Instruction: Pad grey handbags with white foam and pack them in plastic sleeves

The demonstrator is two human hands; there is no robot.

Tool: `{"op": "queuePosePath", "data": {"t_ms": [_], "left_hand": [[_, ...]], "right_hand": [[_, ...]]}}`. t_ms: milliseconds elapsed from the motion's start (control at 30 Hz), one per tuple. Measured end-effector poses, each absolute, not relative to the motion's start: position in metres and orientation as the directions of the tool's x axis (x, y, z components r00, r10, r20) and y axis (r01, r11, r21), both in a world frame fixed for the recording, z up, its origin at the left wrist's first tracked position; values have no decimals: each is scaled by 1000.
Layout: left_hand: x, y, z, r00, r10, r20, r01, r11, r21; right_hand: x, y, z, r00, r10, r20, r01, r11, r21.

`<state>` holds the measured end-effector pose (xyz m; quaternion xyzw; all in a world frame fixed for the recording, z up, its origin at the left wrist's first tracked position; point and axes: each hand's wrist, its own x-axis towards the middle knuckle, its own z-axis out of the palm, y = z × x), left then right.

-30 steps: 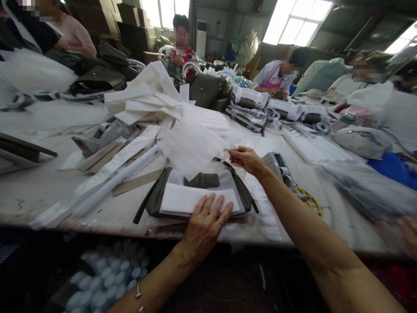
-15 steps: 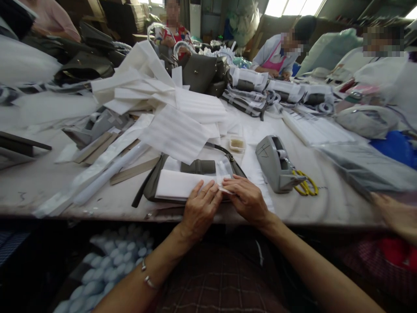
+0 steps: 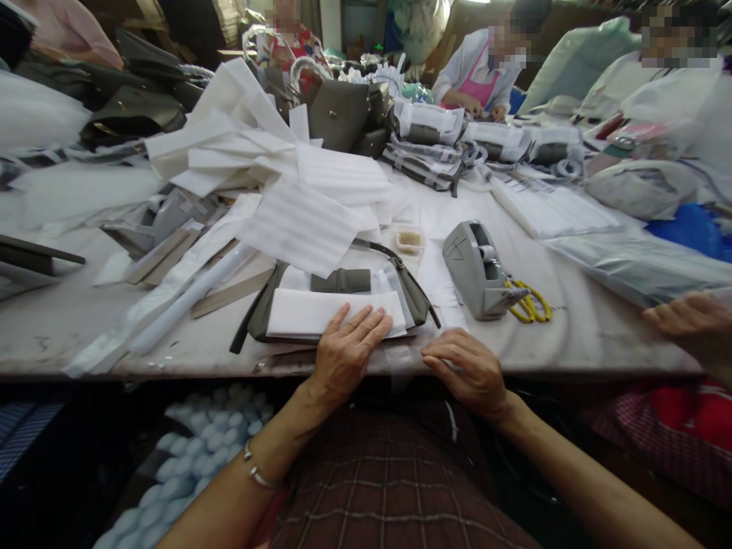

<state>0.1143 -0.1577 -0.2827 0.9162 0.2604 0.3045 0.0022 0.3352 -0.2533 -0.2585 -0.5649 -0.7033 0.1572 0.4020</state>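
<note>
Head view, handbag (image 3: 341, 281), long axis left-right

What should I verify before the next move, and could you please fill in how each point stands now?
1. Left hand steadying the white pad: ok, fingers spread flat on it.
2. White pad lying on the dark bag: ok.
3. Right hand free of anything in its grip: cannot tell; the fingers are curled.
4. Bag clear of the loose sheet: not ok, a corner overlaps it in this view.
5. Tape dispenser on the table: ok, right of the bag.
</note>
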Motion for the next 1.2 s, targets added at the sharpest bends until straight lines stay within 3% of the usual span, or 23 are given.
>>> {"op": "queuePosePath", "data": {"t_ms": [167,267,400,500,567,633,800,967,1200], "left_hand": [[114,-157,-283,682,472,559,469,-868,160],[113,-157,-283,683,462,566,469,-871,145],[114,-157,-284,678,453,579,469,-873,134],[115,-157,-284,676,455,580,476,-870,129],[115,-157,-283,675,459,578,481,-867,127],[115,-157,-283,675,455,581,480,-869,123],[115,-157,-283,671,459,583,485,-866,124],[116,-157,-288,663,460,591,481,-866,134],[114,-159,-288,679,456,575,464,-874,145]], "right_hand": [[330,-293,-281,178,984,-14,566,-114,-816],[325,-299,-289,182,950,-255,442,-310,-842],[324,-299,-304,147,911,-385,280,-411,-867],[316,-299,-319,75,886,-458,-22,-457,-889],[306,-298,-327,19,877,-481,-213,-466,-859],[297,-295,-329,48,885,-464,-297,-431,-852],[288,-290,-310,190,930,-315,-113,-298,-948],[282,-296,-288,121,960,-251,148,-268,-952],[275,-303,-275,103,939,-328,-33,-326,-945]]}}
